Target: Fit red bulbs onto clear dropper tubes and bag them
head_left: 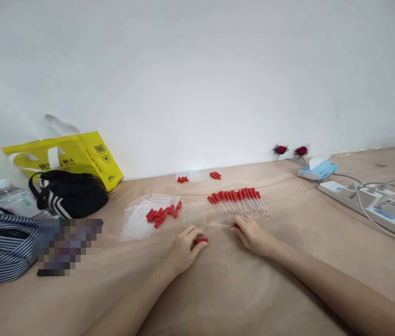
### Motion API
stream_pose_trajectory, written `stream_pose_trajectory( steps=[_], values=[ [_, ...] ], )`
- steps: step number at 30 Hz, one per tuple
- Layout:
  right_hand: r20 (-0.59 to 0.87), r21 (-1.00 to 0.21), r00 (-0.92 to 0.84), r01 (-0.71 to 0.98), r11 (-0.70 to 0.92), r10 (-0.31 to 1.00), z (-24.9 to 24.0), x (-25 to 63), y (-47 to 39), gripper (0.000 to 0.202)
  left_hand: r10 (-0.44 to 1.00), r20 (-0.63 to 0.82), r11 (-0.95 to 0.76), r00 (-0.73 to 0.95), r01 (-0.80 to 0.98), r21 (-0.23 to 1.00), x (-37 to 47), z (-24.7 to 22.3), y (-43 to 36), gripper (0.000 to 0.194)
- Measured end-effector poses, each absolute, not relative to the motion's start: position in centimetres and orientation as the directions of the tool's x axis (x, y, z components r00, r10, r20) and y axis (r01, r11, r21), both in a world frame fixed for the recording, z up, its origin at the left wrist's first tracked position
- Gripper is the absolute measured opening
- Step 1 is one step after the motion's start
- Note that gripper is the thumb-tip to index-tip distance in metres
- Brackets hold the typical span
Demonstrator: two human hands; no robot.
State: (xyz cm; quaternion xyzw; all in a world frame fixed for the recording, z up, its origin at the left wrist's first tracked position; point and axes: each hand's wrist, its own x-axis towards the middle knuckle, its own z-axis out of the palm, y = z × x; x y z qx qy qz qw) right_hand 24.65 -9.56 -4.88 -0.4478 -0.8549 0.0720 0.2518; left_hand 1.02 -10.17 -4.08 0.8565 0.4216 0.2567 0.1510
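Observation:
My left hand is closed on a red rubber dropper bulb, which pokes out between thumb and fingers. Between the fingertips of my right hand is a thin clear dropper tube, pointing left toward the bulb with a gap between them. Beyond my hands, a row of bare dropper tubes lies side by side. To its right is a fanned row of droppers with red bulbs fitted on their far ends. Loose red bulbs are heaped left of the bare tubes, partly on a clear zip bag.
Further back, another clear bag lies between small red bulb piles. On the left are a yellow tote bag, a black pouch and a striped bag. A power strip with cables and a tissue pack sit right.

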Motion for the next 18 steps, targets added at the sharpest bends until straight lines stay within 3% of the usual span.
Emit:
stream_pose_trajectory(
  steps=[5, 13, 18],
  values=[
    [0.446, -0.332, -0.538, 0.643, 0.690, 0.715, -5.8, 24.8, -10.1, 0.028, 0.809, 0.327, -0.588, 0.489, 0.656, 0.473, 1.2, -4.1, -10.0, 0.017],
    [0.457, -0.428, -0.475, 0.624, 0.654, 0.752, -5.5, 23.1, -11.2, 0.026, 0.811, 0.404, -0.581, 0.423, 0.661, 0.474, 1.6, -4.0, -10.4, 0.015],
    [0.457, -0.421, -0.492, 0.614, 0.667, 0.741, -5.4, 22.6, -11.9, 0.025, 0.835, 0.399, -0.545, 0.380, 0.677, 0.495, 1.9, -3.7, -10.7, 0.018]
  ],
)
